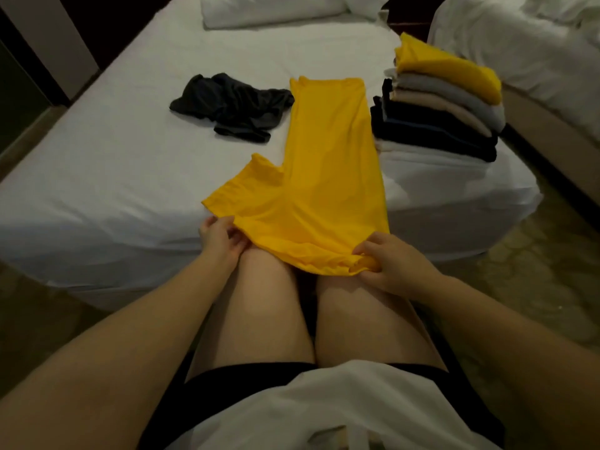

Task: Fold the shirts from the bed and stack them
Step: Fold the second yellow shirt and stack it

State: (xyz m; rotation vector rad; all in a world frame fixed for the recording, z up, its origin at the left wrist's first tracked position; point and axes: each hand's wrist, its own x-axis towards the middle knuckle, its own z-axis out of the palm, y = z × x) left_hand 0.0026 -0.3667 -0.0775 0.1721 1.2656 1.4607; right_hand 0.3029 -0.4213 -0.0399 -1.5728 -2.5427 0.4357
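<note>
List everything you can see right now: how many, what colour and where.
yellow shirt: one, yellow, lengthwise on the bed, near end off the edge
dark shirt: one, blackish, crumpled on the bed, left of it
stack of folded shirts: one, yellow on top, grey, beige, dark, white below, bed's right corner
bed: one, white sheet
pillow: at least one, white, bed's far end
second bed: one, white bedding, far right
left hand: one, pinches the yellow shirt's near left edge
right hand: one, grips its near right end
</note>
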